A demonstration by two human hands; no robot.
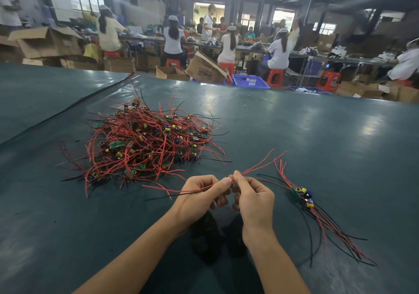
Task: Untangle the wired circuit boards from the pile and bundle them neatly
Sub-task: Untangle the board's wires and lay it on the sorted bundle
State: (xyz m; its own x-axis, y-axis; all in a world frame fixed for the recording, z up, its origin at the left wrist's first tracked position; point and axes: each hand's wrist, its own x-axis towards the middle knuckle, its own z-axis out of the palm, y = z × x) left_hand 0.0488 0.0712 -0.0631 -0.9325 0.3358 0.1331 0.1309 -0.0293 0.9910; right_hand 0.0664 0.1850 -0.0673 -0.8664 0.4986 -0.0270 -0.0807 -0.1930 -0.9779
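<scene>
A tangled pile (145,141) of small green circuit boards with red and black wires lies on the dark green table (294,135), left of centre. My left hand (201,194) and my right hand (254,196) meet in front of me, both pinching a few red and black wires (258,165). The wire ends stick out to the left and up to the right; any board on them is hidden by my fingers. At the right lies a sorted bundle (303,197) of boards, its wires trailing toward the near right.
A seam in the table cover (68,112) runs diagonally at the left. Beyond the far edge are cardboard boxes (206,69), a blue basket (249,81), red stools and several seated people at workbenches.
</scene>
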